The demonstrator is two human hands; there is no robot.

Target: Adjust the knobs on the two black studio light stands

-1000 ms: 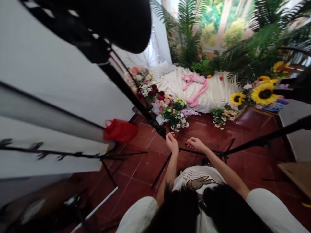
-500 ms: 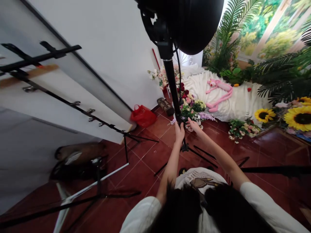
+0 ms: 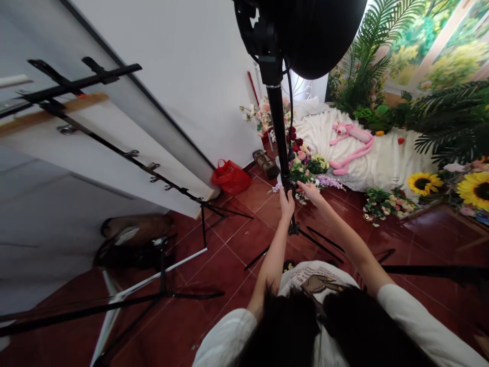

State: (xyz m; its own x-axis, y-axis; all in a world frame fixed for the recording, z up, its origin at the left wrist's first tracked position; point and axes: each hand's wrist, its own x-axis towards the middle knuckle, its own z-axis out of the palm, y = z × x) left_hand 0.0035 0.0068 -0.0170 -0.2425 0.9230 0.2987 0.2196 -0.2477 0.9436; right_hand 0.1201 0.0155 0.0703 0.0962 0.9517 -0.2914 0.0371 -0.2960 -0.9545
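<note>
A black light stand (image 3: 280, 132) rises upright in front of me, with a large black lamp head (image 3: 324, 35) on top and a cable hanging beside the pole. My left hand (image 3: 286, 203) is wrapped round the pole just below a black collar. My right hand (image 3: 308, 191) is at the right side of the collar, its fingers pinched at what looks like the collar's knob, which is mostly hidden. Below my hands, the stand's legs (image 3: 321, 244) spread over the red tiles.
Left are a clamp-hung white board (image 3: 153, 137), another stand's legs (image 3: 164, 294) and a red bag (image 3: 231, 177). Beyond the pole lie flowers (image 3: 301, 165) and a pink plush toy (image 3: 355, 135) on white cloth (image 3: 397, 158). Sunflowers (image 3: 477, 191) stand right.
My right hand has closed in from open, spread fingers to touch the collar. My left hand still holds the pole. The whole view has shifted slightly, moving the scene rightward.
</note>
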